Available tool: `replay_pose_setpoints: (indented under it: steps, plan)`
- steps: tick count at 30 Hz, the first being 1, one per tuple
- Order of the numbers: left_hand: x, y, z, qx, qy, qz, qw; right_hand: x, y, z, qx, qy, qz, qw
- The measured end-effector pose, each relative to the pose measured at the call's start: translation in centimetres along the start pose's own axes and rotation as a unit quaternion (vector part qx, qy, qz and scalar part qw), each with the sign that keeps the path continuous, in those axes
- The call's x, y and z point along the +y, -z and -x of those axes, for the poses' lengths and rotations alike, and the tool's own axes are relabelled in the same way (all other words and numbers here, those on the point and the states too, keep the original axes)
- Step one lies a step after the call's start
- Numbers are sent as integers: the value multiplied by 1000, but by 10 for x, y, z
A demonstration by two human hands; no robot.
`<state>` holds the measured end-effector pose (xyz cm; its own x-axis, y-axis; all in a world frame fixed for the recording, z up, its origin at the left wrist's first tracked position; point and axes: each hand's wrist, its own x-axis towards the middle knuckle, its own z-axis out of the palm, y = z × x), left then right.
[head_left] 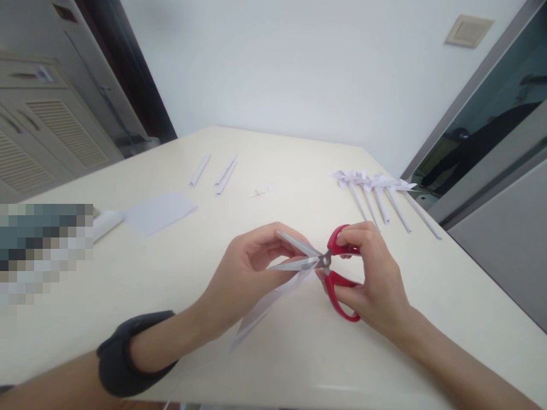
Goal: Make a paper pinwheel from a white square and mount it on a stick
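Note:
My right hand (376, 279) grips red-handled scissors (337, 273) whose blades stand apart, pointing left. My left hand (252, 267) pinches a folded white paper piece (260, 310) that hangs down toward me from between the fingers; its upper end sits at the blades. Both hands hover just above the cream table (299, 353), near its front middle. A dark band (128, 353) wraps my left wrist.
Several white paper pinwheels on rolled sticks (380, 193) lie in a row at the right. Three rolled paper sticks (216, 171) and small scraps lie at the back. A flat white sheet (158, 212) lies at the left beside a blurred patch. The table's right edge runs diagonally.

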<state>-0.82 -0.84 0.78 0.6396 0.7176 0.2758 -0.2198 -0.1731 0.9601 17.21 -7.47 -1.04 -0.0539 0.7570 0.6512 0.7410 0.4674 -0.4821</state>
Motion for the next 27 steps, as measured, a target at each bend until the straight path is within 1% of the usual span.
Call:
replay_pose_setpoints:
  steps: [7,12,15,19,21,27]
  plan:
    - [0,0,-1,13,-28,-17,999,-1,1,-1,-13,-14,-10,1000]
    - [1,1,0,21,-44,-47,998,-2,1,-1,-19,-40,0,999]
    - [1,2,-1,27,-37,-48,998,-2,1,-1,-19,-24,-6,1000]
    - [-2,1,0,20,-39,-18,999,-3,1,-1,-19,3,-19,1000]
    - [-2,1,1,21,-31,-7,999,-3,1,-1,-19,3,-19,1000]
    - [0,2,1,34,-26,-34,999,-1,1,-1,-13,-1,-11,1000]
